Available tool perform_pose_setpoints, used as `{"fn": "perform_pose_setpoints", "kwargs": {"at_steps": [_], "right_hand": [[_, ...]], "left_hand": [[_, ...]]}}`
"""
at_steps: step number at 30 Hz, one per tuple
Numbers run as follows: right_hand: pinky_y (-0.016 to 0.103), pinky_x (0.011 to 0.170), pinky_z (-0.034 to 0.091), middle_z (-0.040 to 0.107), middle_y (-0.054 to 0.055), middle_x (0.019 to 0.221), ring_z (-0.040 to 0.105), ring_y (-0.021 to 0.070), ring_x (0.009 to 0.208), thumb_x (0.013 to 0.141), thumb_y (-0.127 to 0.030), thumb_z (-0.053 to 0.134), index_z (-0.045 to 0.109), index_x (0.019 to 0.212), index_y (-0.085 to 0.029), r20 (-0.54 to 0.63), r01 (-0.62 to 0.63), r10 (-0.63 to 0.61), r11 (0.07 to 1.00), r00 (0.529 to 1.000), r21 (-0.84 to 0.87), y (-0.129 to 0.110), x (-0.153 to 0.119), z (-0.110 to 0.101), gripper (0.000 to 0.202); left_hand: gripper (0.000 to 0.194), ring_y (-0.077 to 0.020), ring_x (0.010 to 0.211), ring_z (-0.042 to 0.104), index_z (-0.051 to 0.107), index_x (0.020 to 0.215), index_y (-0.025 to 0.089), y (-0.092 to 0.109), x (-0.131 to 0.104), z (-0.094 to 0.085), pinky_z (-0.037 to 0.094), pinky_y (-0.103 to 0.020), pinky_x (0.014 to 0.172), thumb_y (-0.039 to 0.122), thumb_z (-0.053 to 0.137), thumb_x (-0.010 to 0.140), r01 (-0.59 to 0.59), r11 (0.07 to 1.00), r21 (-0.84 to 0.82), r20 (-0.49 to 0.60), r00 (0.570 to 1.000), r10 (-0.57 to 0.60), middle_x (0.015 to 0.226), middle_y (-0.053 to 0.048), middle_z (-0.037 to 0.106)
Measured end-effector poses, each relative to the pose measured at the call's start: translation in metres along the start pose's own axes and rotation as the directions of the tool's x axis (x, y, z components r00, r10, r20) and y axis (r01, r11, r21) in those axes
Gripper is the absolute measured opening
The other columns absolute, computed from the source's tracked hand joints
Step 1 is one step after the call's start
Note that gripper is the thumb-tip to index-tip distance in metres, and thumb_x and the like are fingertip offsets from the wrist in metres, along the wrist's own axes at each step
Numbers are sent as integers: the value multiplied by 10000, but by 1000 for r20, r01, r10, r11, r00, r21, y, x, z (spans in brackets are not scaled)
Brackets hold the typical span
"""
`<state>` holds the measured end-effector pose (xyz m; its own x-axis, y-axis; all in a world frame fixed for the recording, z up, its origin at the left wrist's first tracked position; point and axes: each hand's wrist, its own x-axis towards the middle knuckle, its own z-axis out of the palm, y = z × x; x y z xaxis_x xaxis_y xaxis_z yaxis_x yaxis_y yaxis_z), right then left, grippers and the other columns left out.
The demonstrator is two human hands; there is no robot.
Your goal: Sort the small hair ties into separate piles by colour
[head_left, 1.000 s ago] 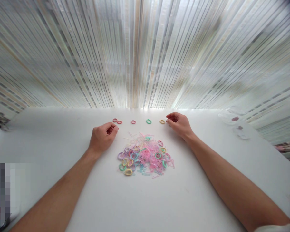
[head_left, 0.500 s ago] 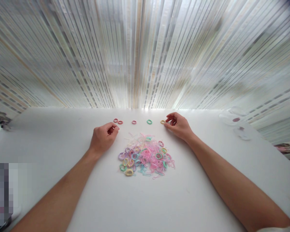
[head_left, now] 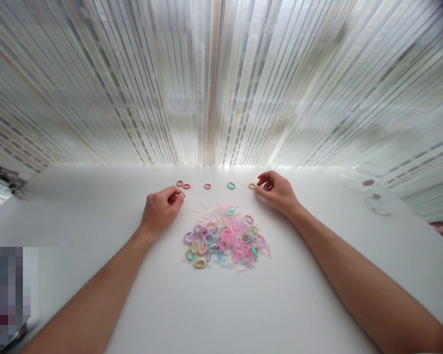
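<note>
My left hand rests on the white table, fingers curled and thumb against the index finger, with no object showing in it. Just beyond it lie two red hair ties side by side. A single pink-red hair tie and a green hair tie continue the row rightward. At its right end is a yellow hair tie; the thumb tip of my right hand meets its right edge, the other fingers bent and apart from the thumb. Nearer me sits a heap of pastel hair ties and small elastic bands.
Clear plastic round pieces lie at the right of the white table. A striped translucent curtain hangs along the far edge. A blurred-out object is at the lower left.
The whole view has shifted slightly, so everything sits a little further right. Both hands keep nearly the same pose beside the row of hair ties.
</note>
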<state>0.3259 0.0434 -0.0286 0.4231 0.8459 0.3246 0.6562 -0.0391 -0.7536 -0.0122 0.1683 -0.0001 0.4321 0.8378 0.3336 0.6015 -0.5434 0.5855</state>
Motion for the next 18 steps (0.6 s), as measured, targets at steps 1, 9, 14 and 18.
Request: {"fn": "perform_pose_setpoints", "kwargs": {"at_steps": [1, 9, 14, 18], "right_hand": [[294, 572, 456, 720, 41, 871, 535, 129, 583, 756, -351, 754, 619, 1006, -213, 1, 0, 0, 1000, 1000, 2, -1, 0, 0, 316], [293, 563, 448, 718, 39, 862, 543, 131, 580, 759, -324, 741, 621, 1003, -211, -9, 0, 0, 1000, 1000, -1, 1, 0, 0, 295], [294, 560, 451, 719, 38, 861, 549, 134, 581, 766, -331, 735, 621, 1009, -214, -13, 7, -7, 1000, 1000, -9, 3, 0, 0, 293], [294, 559, 454, 719, 37, 861, 550, 134, 581, 766, -332, 732, 619, 1004, -215, -15, 7, -7, 1000, 1000, -7, 3, 0, 1, 288]], "left_hand": [[257, -136, 602, 625, 723, 801, 180, 0, 0, 0, 440, -246, 660, 367, 558, 861, -1, 1000, -1, 0, 1000, 1, 639, 4, 685], [261, -134, 599, 618, 720, 790, 175, 0, 0, 0, 440, -246, 660, 365, 556, 860, -8, 1000, -1, -4, 1000, 8, 647, 3, 690], [254, -133, 594, 621, 716, 782, 176, 0, 0, 0, 441, -246, 659, 360, 557, 858, -8, 1000, -5, -4, 1000, 8, 633, 5, 680], [257, -135, 601, 625, 717, 786, 177, 0, 0, 1, 444, -247, 661, 364, 557, 860, -4, 1000, -13, -1, 1000, 4, 643, 3, 685]]}}
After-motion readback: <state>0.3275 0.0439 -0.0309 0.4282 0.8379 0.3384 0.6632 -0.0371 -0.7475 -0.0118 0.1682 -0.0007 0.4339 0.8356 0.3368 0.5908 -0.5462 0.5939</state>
